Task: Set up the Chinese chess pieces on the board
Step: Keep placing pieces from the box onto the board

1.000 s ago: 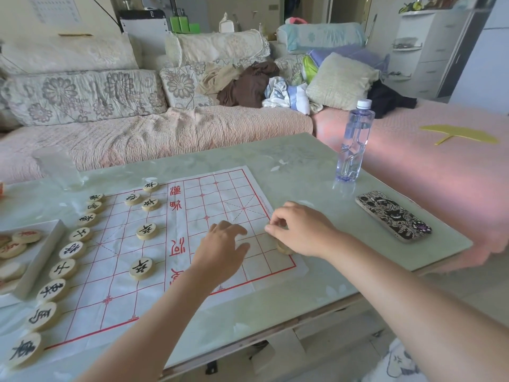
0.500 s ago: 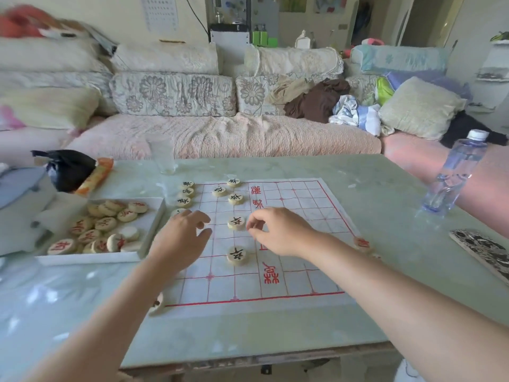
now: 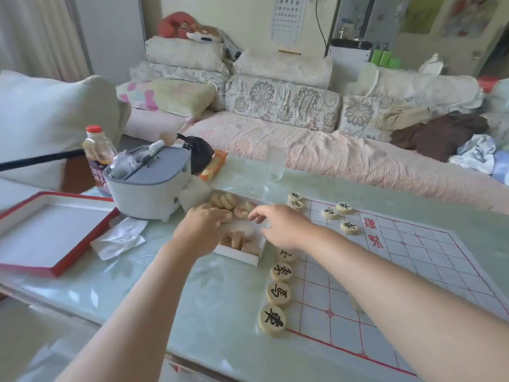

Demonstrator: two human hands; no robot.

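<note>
Mostly hidden: tray (image 3: 249, 260) pieces under both hands; left hand (image 3: 202, 230) grip unclear, right hand (image 3: 278, 223) fingers loosely spread.

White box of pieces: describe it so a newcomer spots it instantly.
Start at the green table. Left of the red-lined board, under both hands, sits a shallow white box heaped with round wooden pieces. Unlike the bigger red-edged lid farther left, it is all white.

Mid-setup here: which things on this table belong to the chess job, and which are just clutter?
Job:
board
black-marked pieces on it
white box of red-marked pieces
left hand
right hand

Clutter:
red-edged lid
grey-lidded pot
sauce bottle
tissue
</note>
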